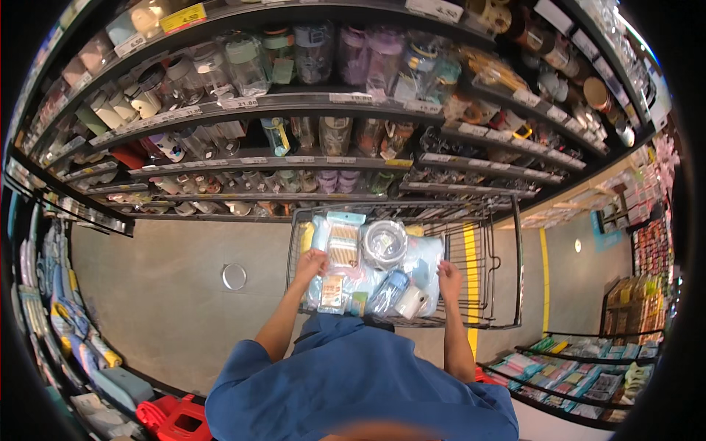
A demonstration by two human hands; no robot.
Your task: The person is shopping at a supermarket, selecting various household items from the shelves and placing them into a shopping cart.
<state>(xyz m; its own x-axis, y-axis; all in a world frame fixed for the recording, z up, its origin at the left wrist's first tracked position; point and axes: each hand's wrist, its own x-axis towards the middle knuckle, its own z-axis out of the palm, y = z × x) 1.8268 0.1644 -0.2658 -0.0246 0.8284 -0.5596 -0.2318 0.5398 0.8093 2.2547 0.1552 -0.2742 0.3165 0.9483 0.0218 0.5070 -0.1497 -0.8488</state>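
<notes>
A wire shopping cart (499,264) stands before me, with a light blue plastic-wrapped pack (424,251) lying in it. On the pack rest a packet of cotton swabs (343,246), clear-wrapped round bowls (385,244), a small card packet (332,291), a blue bottle (390,292) and a white box-like item (411,302). My left hand (313,264) is at the pack's left side, beside the swabs, fingers curled. My right hand (449,274) is at the pack's right edge, fingers bent. Whether either hand grips the wrap is not clear.
Shelves (309,102) with bottles, jars and cups run across the far side. A round floor disc (234,277) lies left of the cart. Red plastic baskets (179,420) are at the lower left. A rack of packaged goods (573,375) stands at the lower right; folded textiles (71,308) line the left.
</notes>
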